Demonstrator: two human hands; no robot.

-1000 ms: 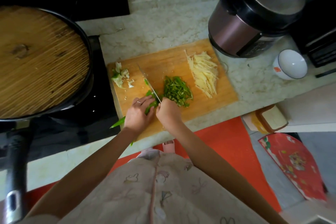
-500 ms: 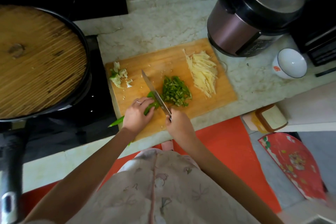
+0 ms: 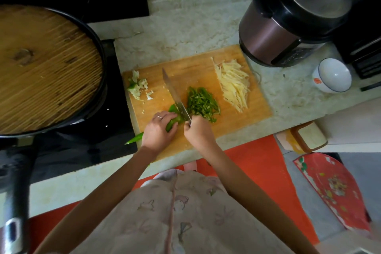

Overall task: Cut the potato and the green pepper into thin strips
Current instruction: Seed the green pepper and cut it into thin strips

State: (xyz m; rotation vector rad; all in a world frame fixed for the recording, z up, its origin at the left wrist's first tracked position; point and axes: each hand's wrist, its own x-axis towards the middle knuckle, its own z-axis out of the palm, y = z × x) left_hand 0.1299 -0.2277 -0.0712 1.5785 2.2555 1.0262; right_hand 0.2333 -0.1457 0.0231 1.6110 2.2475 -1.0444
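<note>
On cutting board [image 3: 198,68]: left hand [image 3: 157,132] fingers [image 3: 165,116] hold green pepper [image 3: 172,125], right hand [image 3: 198,132] grips knife [image 3: 175,93]; scraps [image 3: 137,86] left, potato strips [image 3: 234,84] right.

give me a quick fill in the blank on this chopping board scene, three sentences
1. The right hand grips a ____ over the cutting board.
2. The left hand holds the uncut green pepper, ____ of the cut green strips.
3. The potato strips lie at the board's ____ end.
Missing: knife; left; right.
</note>
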